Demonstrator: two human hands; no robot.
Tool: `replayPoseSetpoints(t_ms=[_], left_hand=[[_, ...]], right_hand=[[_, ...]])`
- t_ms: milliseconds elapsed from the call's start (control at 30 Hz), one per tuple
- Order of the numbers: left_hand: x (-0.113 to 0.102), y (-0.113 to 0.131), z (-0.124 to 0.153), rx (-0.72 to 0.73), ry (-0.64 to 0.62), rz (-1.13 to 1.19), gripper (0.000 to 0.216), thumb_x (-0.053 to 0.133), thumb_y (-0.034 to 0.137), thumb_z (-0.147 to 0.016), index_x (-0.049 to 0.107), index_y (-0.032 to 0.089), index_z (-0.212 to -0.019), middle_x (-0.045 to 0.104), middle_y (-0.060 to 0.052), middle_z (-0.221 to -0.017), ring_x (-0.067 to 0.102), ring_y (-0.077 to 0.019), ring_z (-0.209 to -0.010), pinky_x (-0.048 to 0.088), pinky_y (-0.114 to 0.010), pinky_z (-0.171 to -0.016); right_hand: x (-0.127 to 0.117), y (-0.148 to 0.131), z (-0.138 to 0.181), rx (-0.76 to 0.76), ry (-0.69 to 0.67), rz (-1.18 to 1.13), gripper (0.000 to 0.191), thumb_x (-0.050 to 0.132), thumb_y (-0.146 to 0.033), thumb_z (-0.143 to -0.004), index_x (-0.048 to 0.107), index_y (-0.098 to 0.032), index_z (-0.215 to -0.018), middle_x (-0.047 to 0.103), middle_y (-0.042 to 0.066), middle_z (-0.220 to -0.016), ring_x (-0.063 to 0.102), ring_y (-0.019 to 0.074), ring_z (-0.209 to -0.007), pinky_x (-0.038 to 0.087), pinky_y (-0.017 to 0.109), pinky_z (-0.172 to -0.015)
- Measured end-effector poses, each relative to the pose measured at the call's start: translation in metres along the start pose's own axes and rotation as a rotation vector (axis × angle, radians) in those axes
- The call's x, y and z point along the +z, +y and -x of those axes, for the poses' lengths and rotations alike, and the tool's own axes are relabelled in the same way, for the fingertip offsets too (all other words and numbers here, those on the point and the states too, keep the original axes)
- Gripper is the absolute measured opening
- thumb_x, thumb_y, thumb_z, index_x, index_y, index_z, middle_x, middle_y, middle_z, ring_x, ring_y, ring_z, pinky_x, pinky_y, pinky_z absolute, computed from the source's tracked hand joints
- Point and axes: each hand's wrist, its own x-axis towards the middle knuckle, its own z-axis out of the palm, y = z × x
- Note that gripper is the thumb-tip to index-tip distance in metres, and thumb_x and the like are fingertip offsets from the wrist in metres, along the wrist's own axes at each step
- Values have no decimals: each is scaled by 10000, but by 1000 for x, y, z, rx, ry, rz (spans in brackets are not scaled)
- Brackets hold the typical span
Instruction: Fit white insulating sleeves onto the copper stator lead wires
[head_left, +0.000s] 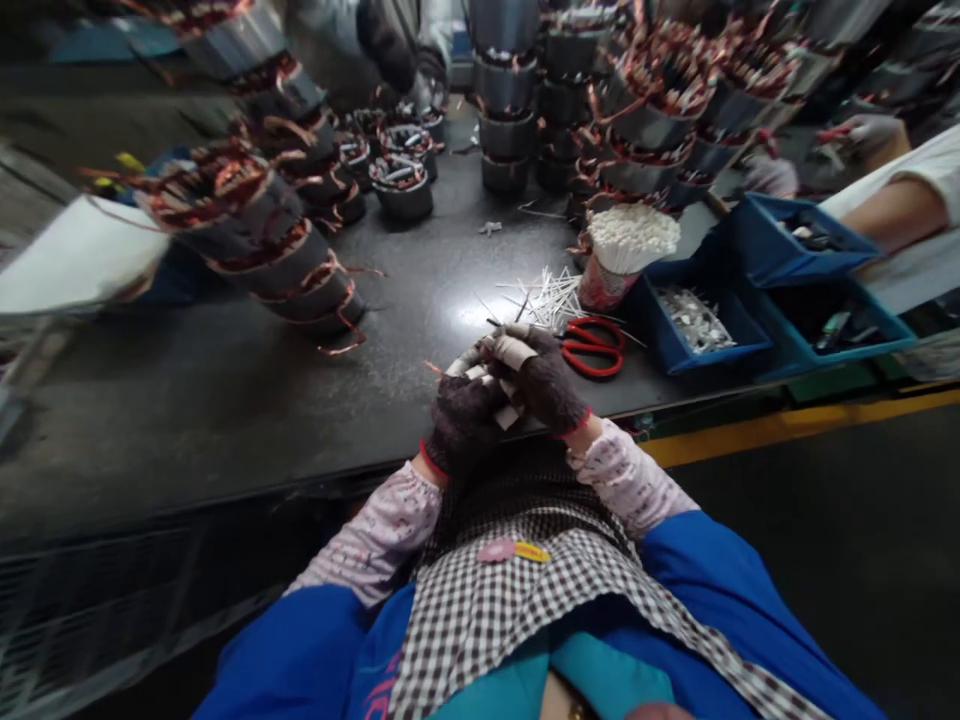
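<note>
The dark-gloved left hand (466, 412) and right hand (547, 385) together grasp a mostly hidden workpiece with pale strips (508, 416) at the near edge of the black worktop (420, 270). Just beyond lie red-handled scissors (592, 348) and thin white sticks (551, 297).

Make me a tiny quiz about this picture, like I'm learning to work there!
1. True or false: the left hand and the right hand are both gloved.
2. Which hand is nearer the red-handled scissors? A) left B) right
3. Fill in the color: the cup near the blue bins is packed with thin ____ sticks.

Key: 1. True. 2. B. 3. White.
</note>
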Motion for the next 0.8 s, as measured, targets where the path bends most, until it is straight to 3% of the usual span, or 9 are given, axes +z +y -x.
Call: replayPoseSetpoints(t_ms=[100,200,300,367,467,567,633,767,800], left_hand=[[1,4,5,-27,119,-40,97,879,410,-1019,946,356,-1065,985,-53,-1002,980,-392,-1056,744,-714,-1344],[5,10,7,-33,232,-87,114,858,365,-1088,965,326,-1080,973,-33,-947,966,-346,-934,758,-681,-1297],[13,17,5,-59,284,-166,142,851,361,-1103,966,314,-1035,968,-32,-933,958,-346,-917,750,-668,-1298],[20,20,1,-97,275,-218,144,857,374,-1111,976,305,-1071,982,-53,-972,966,-372,-960,733,-692,-1322],[28,22,0,-124,243,-263,201,852,374,-1132,993,265,-1225,1003,-100,-1063,981,-406,-1026,720,-722,-1347],[21,17,6,-91,194,-279,332,848,353,-1125,961,223,-1410,1014,-160,-1273,988,-453,-1209,746,-721,-1320],[2,9,8,-34,115,-302,460,863,356,-1099,916,234,-1540,988,-177,-1452,951,-485,-1386,734,-734,-1338],[-52,-12,-16,120,-295,-383,685,921,387,-1032,833,316,-1708,910,-134,-1681,841,-487,-1616,551,-785,-1516],[-64,-16,-29,149,-414,-402,721,953,402,-1000,837,310,-1705,894,-142,-1710,840,-482,-1607,574,-744,-1495]], right_hand=[[-26,4,-9,-137,43,54,533,985,-769,-967,807,-267,-973,852,34,-930,712,168,-686,558,275,-562],[-94,-4,-14,-300,389,62,554,962,-793,-1019,794,-270,-1086,874,13,-971,685,142,-645,460,246,-512],[-164,-19,-39,-430,842,198,303,934,-492,-1114,727,-272,-1091,801,-42,-879,687,141,-718,540,261,-652],[-194,-25,-64,-435,942,335,219,930,-258,-1096,711,-255,-1077,841,-17,-971,726,144,-867,618,289,-859],[-207,-23,-96,-425,955,457,148,892,-150,-1104,752,-186,-1135,912,80,-1160,760,162,-1044,623,344,-1076],[-205,-15,-109,-449,965,475,64,806,-185,-1178,778,-132,-1156,928,144,-1213,786,183,-1094,624,364,-1113],[-206,-9,-108,-468,956,470,94,750,-192,-1213,786,-131,-1152,936,146,-1203,808,189,-1099,638,352,-1104],[-211,3,-89,-521,945,467,188,636,-252,-1286,782,-163,-1208,926,132,-1213,847,197,-1099,679,358,-1071],[-210,6,-81,-568,963,463,208,610,-281,-1303,770,-171,-1230,914,139,-1222,853,206,-1091,695,379,-1054]])
